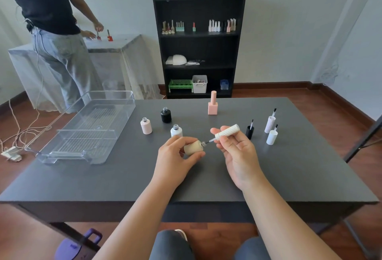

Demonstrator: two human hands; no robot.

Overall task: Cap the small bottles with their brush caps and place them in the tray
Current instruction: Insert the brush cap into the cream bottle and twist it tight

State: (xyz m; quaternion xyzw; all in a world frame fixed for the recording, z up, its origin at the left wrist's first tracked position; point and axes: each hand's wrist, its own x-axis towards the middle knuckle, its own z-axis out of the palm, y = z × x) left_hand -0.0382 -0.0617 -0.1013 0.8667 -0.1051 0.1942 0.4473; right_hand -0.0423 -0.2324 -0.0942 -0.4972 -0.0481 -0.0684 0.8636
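Observation:
My left hand [175, 156] grips a beige bottle [193, 148], tilted with its neck pointing right. My right hand [235, 148] holds a white ribbed brush cap [227, 131], and the brush tip sits at the bottle's mouth. Uncapped pink [146, 126], black [166, 115] and white [176, 131] bottles stand on the table behind my left hand. Right of my hands stand loose brush caps with bristles up: black [250, 131], tall white [270, 123] and short white [272, 136]. A capped pink bottle [213, 104] stands further back. The clear tray [86, 129] lies at the left with nothing in it.
The grey table [289, 173] ends close in front of my knees. A black shelf [199, 45] with more bottles stands against the back wall. A person [51, 22] works at a covered table at the back left. Cables [18, 133] lie on the floor at the left.

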